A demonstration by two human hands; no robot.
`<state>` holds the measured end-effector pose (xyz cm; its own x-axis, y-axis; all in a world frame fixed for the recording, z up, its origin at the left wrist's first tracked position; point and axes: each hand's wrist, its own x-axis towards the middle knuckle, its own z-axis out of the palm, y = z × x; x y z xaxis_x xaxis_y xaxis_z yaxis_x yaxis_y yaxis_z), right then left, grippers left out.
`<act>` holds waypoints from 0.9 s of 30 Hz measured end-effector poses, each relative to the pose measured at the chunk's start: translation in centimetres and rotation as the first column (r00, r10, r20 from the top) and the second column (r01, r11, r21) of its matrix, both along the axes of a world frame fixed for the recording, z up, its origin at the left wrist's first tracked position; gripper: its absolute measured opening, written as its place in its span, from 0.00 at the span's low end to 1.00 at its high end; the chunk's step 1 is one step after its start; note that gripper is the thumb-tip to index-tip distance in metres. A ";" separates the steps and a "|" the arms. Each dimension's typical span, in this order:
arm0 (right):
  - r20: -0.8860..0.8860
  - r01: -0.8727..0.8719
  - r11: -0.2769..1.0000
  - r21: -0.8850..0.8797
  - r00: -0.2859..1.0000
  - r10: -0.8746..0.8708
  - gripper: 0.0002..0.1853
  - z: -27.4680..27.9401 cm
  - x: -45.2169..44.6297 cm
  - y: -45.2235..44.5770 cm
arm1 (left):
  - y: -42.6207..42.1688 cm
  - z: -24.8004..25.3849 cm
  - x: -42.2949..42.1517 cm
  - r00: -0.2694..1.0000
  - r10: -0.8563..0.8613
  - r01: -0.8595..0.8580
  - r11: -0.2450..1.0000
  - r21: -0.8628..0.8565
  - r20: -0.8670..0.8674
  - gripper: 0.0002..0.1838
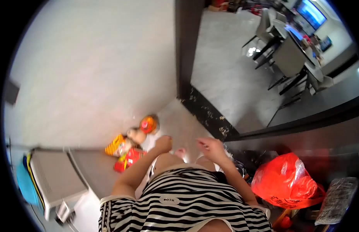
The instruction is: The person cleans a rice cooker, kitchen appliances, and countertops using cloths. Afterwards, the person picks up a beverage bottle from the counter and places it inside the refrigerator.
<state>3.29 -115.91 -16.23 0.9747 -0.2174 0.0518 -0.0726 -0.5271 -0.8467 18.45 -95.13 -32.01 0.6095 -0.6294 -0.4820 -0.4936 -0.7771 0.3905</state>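
Observation:
My left hand hangs in front of my lap, its fingers curled in; what they hold, if anything, is hidden. On the other side, my right hand is held over my right thigh with its fingers bent and blurred, and I cannot tell whether anything is between them. Nearest to my left hand are a red packet, a yellow-and-black striped item, a pale round item and an orange round item on the floor by the wall.
A red plastic bag lies at the right beside a clear-wrapped package. A grey plastic unit stands at the left. Past the dark door sill are a dining table and chairs.

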 end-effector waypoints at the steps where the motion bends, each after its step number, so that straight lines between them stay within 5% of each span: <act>1: -0.124 -0.004 0.951 0.308 0.991 0.044 0.12 1.6 2.7 -0.2 | -5.2 0.8 1.0 0.987 -0.161 0.160 0.987 0.018 0.023 0.18; 2: 0.027 -0.137 0.990 -0.017 0.990 0.138 0.12 2.2 5.6 -1.2 | -8.6 -0.1 1.6 0.950 -0.283 0.181 0.842 -0.508 -0.130 0.17; 3: 0.231 -0.177 0.980 -0.089 0.953 0.193 0.14 0.8 7.9 -2.4 | -13.5 1.6 1.9 0.928 -0.316 0.207 0.879 -0.429 -0.200 0.16; 4: -0.078 -0.274 0.943 -0.189 0.961 0.263 0.15 5.8 9.8 -3.8 | -19.2 4.9 1.1 0.904 -0.334 0.234 0.909 -0.345 -0.267 0.17; 6: 0.221 -0.389 0.918 -0.081 0.891 0.397 0.19 0.8 14.1 -6.8 | -29.3 9.6 0.1 0.861 -0.335 0.291 0.942 -0.169 -0.383 0.22; 7: 0.107 -0.499 0.864 -0.071 0.857 0.504 0.21 0.2 15.8 -9.3 | -32.9 7.0 0.5 0.789 -0.537 0.474 0.841 -0.261 -0.299 0.16; 8: -0.005 -0.527 0.850 -0.003 0.850 0.527 0.22 1.0 17.0 -12.8 | -36.0 6.6 1.3 0.487 -0.859 0.849 0.422 -0.317 0.159 0.13; 9: -0.113 -0.545 0.835 0.077 0.827 0.550 0.22 1.8 17.7 -16.3 | -38.6 8.3 2.0 0.543 -0.827 0.820 0.484 -0.306 0.146 0.11; 11: -0.169 -0.504 0.863 -0.040 0.854 0.492 0.23 1.0 19.3 -23.3 | -44.4 10.5 5.6 0.402 -0.910 0.913 0.390 -0.122 0.101 0.14; 12: -0.308 -0.512 0.858 -0.044 0.824 0.476 0.23 3.0 20.1 -27.0 | -46.3 11.2 7.8 0.436 -0.899 0.898 0.429 -0.100 0.052 0.14; 15: -0.025 -0.397 0.882 -0.255 0.914 0.404 0.25 0.1 23.0 -36.4 | -52.2 11.6 14.8 0.625 -0.777 0.765 0.629 -0.138 -0.073 0.14; 19: 0.025 -0.356 0.888 -0.292 0.925 0.379 0.27 -0.6 29.3 -44.2 | -57.6 9.9 23.3 0.817 -0.543 0.519 0.839 -0.166 -0.192 0.15; 23: 0.076 -0.465 0.865 -0.189 0.871 0.485 0.23 -0.2 38.6 -50.4 | -62.2 6.5 31.5 0.871 -0.409 0.398 0.912 -0.099 -0.272 0.16; 27: -0.130 -0.450 0.891 -0.056 0.888 0.441 0.27 5.3 48.1 -58.8 | -70.4 4.7 40.8 0.841 -0.472 0.459 0.881 -0.111 -0.265 0.16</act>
<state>51.35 -174.73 -10.89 0.9683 0.2415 -0.0630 0.0960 -0.5931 -0.7994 59.30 -165.57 -27.36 0.0855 -0.8284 -0.5535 -0.6602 -0.4632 0.5913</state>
